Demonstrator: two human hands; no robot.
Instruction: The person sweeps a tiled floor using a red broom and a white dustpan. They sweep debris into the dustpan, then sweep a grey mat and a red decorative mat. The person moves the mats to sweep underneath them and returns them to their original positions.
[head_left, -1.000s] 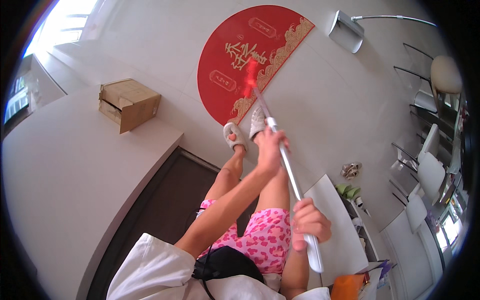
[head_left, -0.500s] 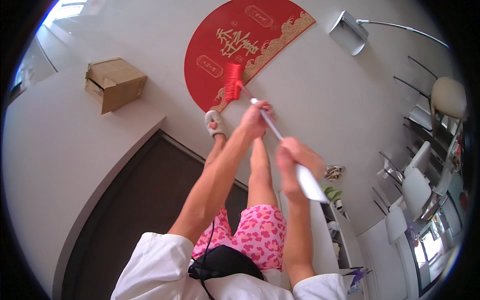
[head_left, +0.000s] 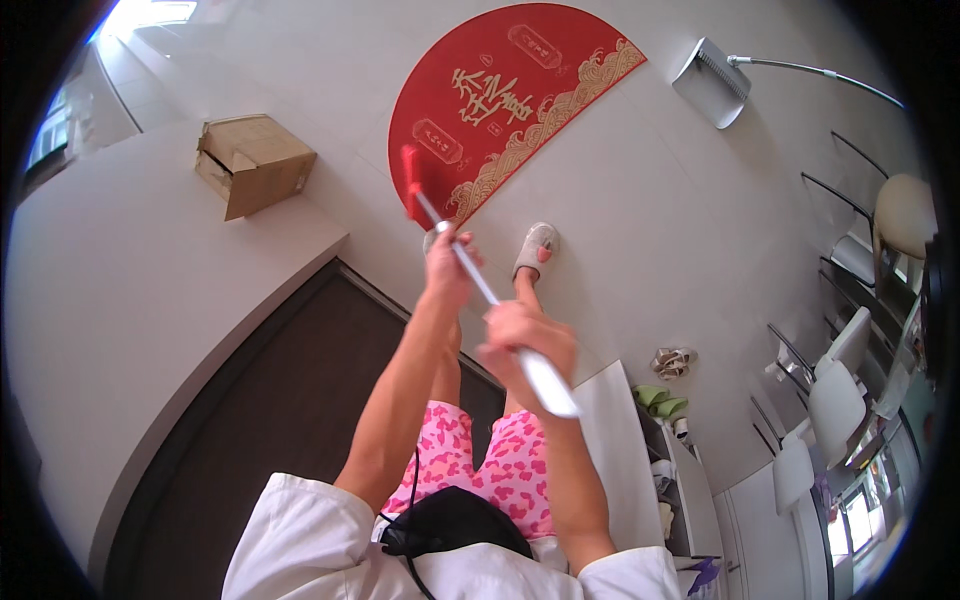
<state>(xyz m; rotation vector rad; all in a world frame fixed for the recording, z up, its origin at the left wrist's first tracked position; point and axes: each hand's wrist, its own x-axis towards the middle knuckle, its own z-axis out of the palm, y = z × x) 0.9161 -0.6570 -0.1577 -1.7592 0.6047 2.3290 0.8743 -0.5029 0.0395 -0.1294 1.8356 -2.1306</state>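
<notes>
I count one left hand [head_left: 447,268] and one right hand [head_left: 532,338] of mine, plus one broom [head_left: 478,277]. I wear two slippers [head_left: 540,243] and one pair of shorts [head_left: 512,462]. Around me are one mat [head_left: 515,112], one dustpan [head_left: 714,86], one box [head_left: 264,165], two green shoes [head_left: 672,408] and at least three chairs [head_left: 904,215], which overlap too much for an exact number.

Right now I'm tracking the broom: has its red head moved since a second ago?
Yes: the red broom head has moved left, toward the red mat's left edge.
</notes>
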